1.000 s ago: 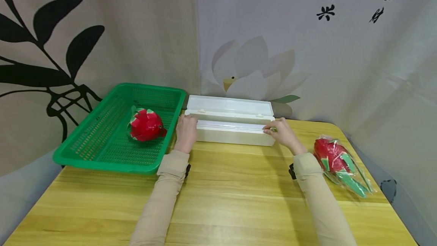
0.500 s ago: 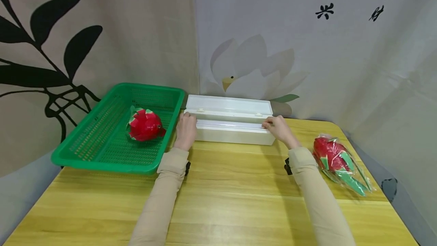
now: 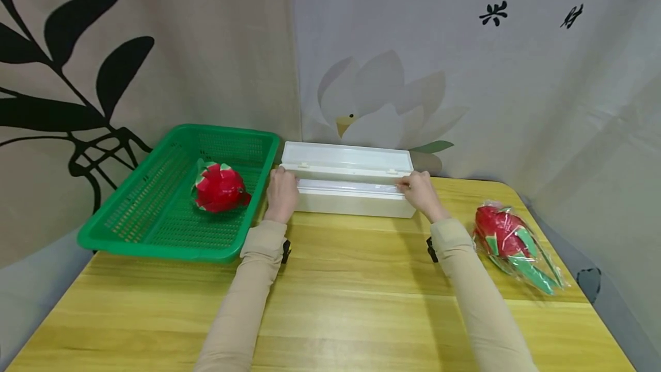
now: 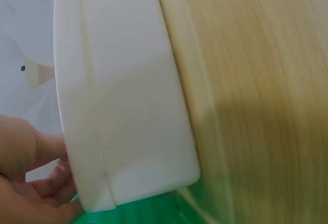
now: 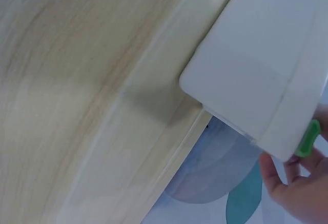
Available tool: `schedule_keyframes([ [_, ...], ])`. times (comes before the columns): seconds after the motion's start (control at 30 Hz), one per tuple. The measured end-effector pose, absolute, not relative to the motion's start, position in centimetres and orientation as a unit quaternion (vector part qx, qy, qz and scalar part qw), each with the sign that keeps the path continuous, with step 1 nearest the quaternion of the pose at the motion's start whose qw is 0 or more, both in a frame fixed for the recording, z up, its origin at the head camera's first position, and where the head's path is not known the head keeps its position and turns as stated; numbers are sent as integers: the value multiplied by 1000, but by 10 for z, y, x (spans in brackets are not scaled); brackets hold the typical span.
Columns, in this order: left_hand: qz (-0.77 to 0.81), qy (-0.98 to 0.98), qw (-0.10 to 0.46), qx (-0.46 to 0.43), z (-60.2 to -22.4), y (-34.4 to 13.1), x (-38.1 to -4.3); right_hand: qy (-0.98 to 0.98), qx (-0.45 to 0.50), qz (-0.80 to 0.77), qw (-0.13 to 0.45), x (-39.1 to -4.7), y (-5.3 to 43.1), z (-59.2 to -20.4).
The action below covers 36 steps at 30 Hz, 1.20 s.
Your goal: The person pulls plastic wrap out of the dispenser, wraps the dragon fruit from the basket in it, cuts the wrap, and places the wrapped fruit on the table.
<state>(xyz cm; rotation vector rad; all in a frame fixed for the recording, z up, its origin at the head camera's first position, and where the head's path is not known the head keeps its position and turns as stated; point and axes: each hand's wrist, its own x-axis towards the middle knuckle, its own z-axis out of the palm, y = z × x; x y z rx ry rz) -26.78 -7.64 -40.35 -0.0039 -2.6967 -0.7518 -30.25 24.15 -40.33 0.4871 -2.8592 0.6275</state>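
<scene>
A long white plastic-wrap box (image 3: 356, 202) stands at the table's back with its lid (image 3: 348, 158) raised. A clear strip (image 3: 351, 187) runs along its front top edge. My left hand (image 3: 282, 195) grips the box's left end; in the left wrist view the thumb and fingers (image 4: 51, 183) curl at its upper corner. My right hand (image 3: 420, 193) is at the box's right end. In the right wrist view its fingers bend around the upper corner, and a small green slider (image 5: 309, 138) shows between thumb and fingers. The box's inside is mostly hidden.
Left of the box, a green basket (image 3: 178, 254) holds a red dragon fruit (image 3: 221, 188). Another dragon fruit (image 3: 508, 240), in clear wrapping, lies at the table's right edge. A printed curtain (image 3: 392, 45) hangs directly behind the wooden table (image 3: 351, 291).
My right hand has shifted slightly back and left along the box's right end; the green piece at its fingertips is now hidden in the head view. The left hand stays in place.
</scene>
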Motion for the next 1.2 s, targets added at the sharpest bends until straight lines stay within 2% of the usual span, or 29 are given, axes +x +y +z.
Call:
schedule_keyframes([
  [0.23,-325,-926,192,16,-405,-75,-273,-956,128,228,133,-301,239,-405],
  [0.57,-379,-890,252,11,-405,-77,-278,-939,156,207,228,-306,236,-404],
  [0.93,-440,-855,270,34,-398,-77,-284,-925,144,258,237,-308,233,-396],
  [1.2,-491,-828,269,37,-392,-75,-289,-869,97,432,220,-308,228,-397],
])
